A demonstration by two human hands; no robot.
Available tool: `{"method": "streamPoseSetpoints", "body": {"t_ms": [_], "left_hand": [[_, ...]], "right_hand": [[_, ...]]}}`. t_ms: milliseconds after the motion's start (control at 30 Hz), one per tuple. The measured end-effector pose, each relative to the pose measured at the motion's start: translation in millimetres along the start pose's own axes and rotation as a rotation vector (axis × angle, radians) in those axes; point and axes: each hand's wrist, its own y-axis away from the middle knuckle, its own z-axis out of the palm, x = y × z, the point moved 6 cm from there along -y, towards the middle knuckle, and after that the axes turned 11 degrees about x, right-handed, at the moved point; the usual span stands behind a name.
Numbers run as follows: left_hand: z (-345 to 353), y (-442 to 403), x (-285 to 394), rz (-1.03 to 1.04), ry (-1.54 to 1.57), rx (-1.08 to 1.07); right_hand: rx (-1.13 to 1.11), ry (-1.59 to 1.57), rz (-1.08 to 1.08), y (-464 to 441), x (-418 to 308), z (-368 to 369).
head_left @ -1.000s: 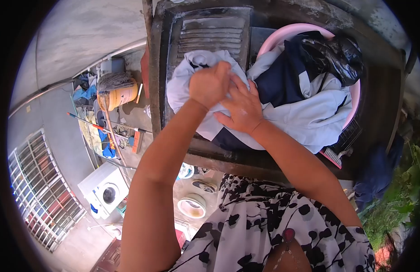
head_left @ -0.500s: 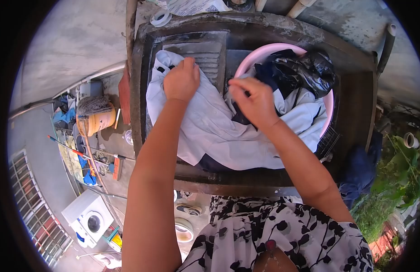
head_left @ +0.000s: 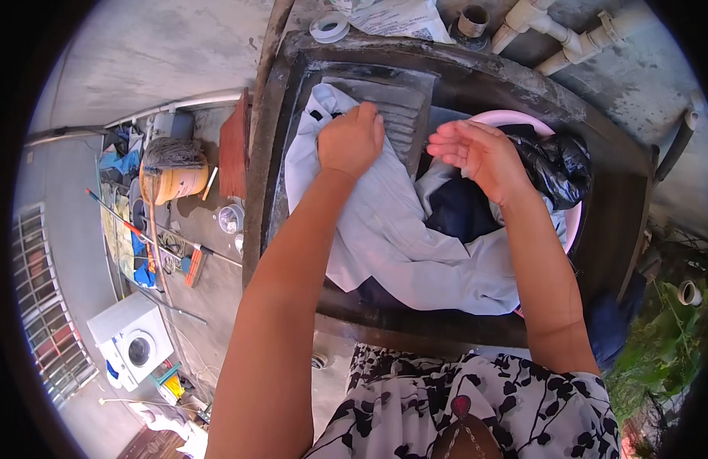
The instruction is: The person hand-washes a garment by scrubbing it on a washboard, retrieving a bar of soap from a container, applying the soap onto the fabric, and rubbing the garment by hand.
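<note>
My left hand [head_left: 352,141] is closed on a light grey garment [head_left: 400,245] near its upper left end, which lies against the ridged washboard [head_left: 396,111] of a dark stone sink [head_left: 453,57]. The garment has dark navy parts and spreads to the right, over into a pink basin [head_left: 507,117]. Above the middle of the cloth my right hand [head_left: 484,157] is held up with its fingers stretched out, holding nothing. A shiny black plastic bag [head_left: 556,164] lies on top in the basin, just right of that hand.
A roll of tape [head_left: 329,28] and a printed plastic bag [head_left: 396,17] lie behind the sink's far edge, close to white pipes [head_left: 572,42]. On the floor to the left are a yellow bucket [head_left: 174,185] with a mop and a white washing machine [head_left: 132,344].
My right hand has opened from loosely curled fingers and turned its palm inward. My left hand stays on the garment. The whole view has shifted, so the sink appears further right and lower.
</note>
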Motion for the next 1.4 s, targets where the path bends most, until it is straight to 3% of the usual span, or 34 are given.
{"method": "streamPoseSetpoints", "body": {"t_ms": [67, 133, 167, 200, 233, 267, 300, 333, 400, 433, 467, 567, 633, 700, 733, 800, 867, 933, 967, 1033, 1067, 1167, 1233, 1300, 1367, 1400], "left_hand": [[-3.4, 1.5, -2.2, -0.041, -0.011, -0.052], [-14.7, -3.0, -15.2, -0.268, 0.227, 0.04], [-24.7, -6.5, -22.9, -0.337, 0.489, 0.08], [-41.8, -11.7, -30.4, -0.334, 0.484, 0.087], [-65.4, -17.8, -33.4, -0.151, 0.308, 0.17], [-82.8, -19.5, -30.5, 0.029, 0.134, 0.247], [-73.0, -12.6, -44.3, -0.032, -0.007, 0.148], [-63.7, -3.1, -48.1, -0.029, -0.011, 0.156], [-30.9, 22.2, -55.7, -0.2, -0.203, -0.079], [-41.4, 19.3, -51.3, -0.407, -0.088, -0.125], [-52.5, 25.1, -45.4, -0.421, -0.081, -0.135], [-95.1, 49.8, -15.1, -0.442, 0.675, 0.06], [-121.9, 82.0, 21.9, -0.336, 0.645, 0.089], [-141.4, 112.2, 38.7, -0.14, 0.386, 0.073], [-128.2, 116.8, 33.8, -0.135, 0.39, 0.077], [-101.2, 125.8, 22.0, -0.001, 0.158, 0.106], [-72.0, 70.4, -10.9, -0.022, 0.058, 0.209], [-43.1, 33.2, -41.2, -0.055, -0.017, 0.241], [-37.5, 34.5, -51.8, -0.069, -0.06, 0.251], [-69.4, 62.6, -32.3, -0.143, -0.124, 0.17], [-85.0, 71.3, -16.7, -0.19, -0.168, 0.125], [-124.0, 130.9, 37.1, -0.2, 0.052, 0.251], [-116.5, 134.7, 36.3, -0.173, 0.185, 0.21], [-80.2, 95.8, -1.5, -0.063, 0.121, 0.125], [-48.9, 52.2, -36.3, -0.148, 0.032, 0.082], [-45.4, 46.8, -35.4, -0.144, 0.028, 0.079]], "right_hand": [[-0.007, 0.232, -0.255, 14.1, -11.9, 38.8], [0.021, 0.344, -0.337, -6.9, -12.9, 49.3], [0.053, 0.435, -0.463, -16.2, -15.6, 57.8], [0.09, 0.521, -0.593, -25.2, -18.5, 66.9], [0.094, 0.514, -0.602, -36.7, -17.2, 78.2], [0.136, 0.657, -0.756, -43.8, -17.2, 92.8], [0.171, 0.805, -0.91, -50.4, -13.2, 109.9], [0.167, 0.802, -0.919, -67.4, 4.7, 123.3], [0.252, 0.854, -1.08, -88.9, 38.0, 134.4], [0.254, 0.862, -1.071, -73.7, 37.7, 135.8], [0.257, 0.845, -0.979, -55.9, 42.7, 133.0], [0.236, 0.794, -0.804, 11.3, 50.1, 120.6], [0.197, 0.798, -0.758, 50.1, 79.9, 95.2], [0.229, 0.94, -0.791, 92.7, 95.8, 86.4], [0.254, 1.015, -1.027, 99.6, 100.2, 94.1], [0.304, 1.205, -1.261, 68.5, 101.3, 107.2], [0.426, 1.221, -1.352, 4.9, 69.0, 127.2], [0.524, 1.138, -1.685, -28.7, 32.3, 151.5], [0.52, 1.132, -1.666, -28.0, 41.2, 147.5], [0.227, 1.128, -1.419, -28.3, 59.7, 135.9], [0.216, 1.114, -1.374, -5.0, 62.0, 127.5], [0.242, 1.129, -1.17, 78.3, 87.9, 105.7], [0.288, 1.201, -1.214, 65.0, 96.5, 103.9], [0.39, 1.247, -1.34, 28.7, 89.2, 114.1], [0.465, 1.194, -1.543, -23.2, 57.6, 139.3], [0.467, 1.188, -1.541, -26.4, 52.9, 140.0]]}}
